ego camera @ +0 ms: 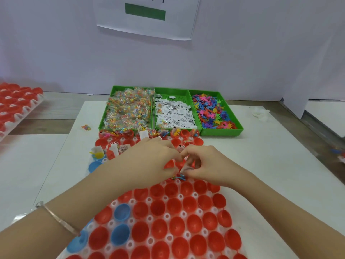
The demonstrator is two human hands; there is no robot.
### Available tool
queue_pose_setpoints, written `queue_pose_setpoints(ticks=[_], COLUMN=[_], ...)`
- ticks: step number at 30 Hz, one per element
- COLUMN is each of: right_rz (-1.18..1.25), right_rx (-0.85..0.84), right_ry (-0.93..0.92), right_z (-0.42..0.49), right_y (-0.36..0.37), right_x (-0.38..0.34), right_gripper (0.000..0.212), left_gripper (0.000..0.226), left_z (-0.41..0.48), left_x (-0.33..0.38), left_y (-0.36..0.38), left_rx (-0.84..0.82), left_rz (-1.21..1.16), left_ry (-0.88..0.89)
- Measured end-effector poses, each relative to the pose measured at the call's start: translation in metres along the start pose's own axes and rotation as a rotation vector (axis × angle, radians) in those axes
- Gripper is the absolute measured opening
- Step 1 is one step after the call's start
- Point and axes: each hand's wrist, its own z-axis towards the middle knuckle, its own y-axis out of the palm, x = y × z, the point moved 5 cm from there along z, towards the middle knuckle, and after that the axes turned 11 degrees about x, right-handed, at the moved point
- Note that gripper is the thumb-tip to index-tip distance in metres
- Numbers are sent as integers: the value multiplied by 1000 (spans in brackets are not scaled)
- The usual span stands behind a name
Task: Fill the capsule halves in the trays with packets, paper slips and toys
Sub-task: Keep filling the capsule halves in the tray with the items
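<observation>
A white tray (169, 216) of red and a few blue capsule halves (173, 224) lies in front of me; its far rows hold packets, slips and toys. Both hands meet over the tray's middle. My left hand (149, 161) has its fingers curled, with small things between them that I cannot name. My right hand (203, 163) pinches a paper slip (183, 168) beside a red capsule half. Behind stand three green bins: candy packets (127, 109), paper slips (174, 113) and coloured toys (212, 111).
A second tray of red capsules (16, 105) sits at the far left. One loose packet (86, 127) lies on the white sheet left of the bins. A white crumpled thing (260, 114) lies at the right. A wall with a paper sign stands behind.
</observation>
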Motion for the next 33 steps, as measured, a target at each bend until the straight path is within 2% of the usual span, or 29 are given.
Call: queue_pose_setpoints(ticks=[3, 9, 18, 21, 29, 33], right_rz=[-41, 36, -197, -208, -55, -120], right_rx=[47, 94, -33, -98, 86, 72], right_ry=[-9, 20, -43, -62, 38, 19], right_z=[0, -3, 3, 0, -5, -5], right_y=[0, 3, 2, 1, 2, 2], right_x=[2, 5, -10, -11, -4, -4], right_gripper=[33, 37, 15, 13, 15, 12], left_gripper=[34, 30, 28, 27, 28, 28], left_z=[2, 4, 5, 4, 2, 1], left_x=[3, -2, 3, 1, -1, 0], left_y=[14, 25, 30, 30, 30, 30], left_rx=[-7, 6, 42, 42, 56, 70], left_rz=[63, 94, 67, 23, -3, -30], left_ry=[42, 23, 11, -13, -24, -26])
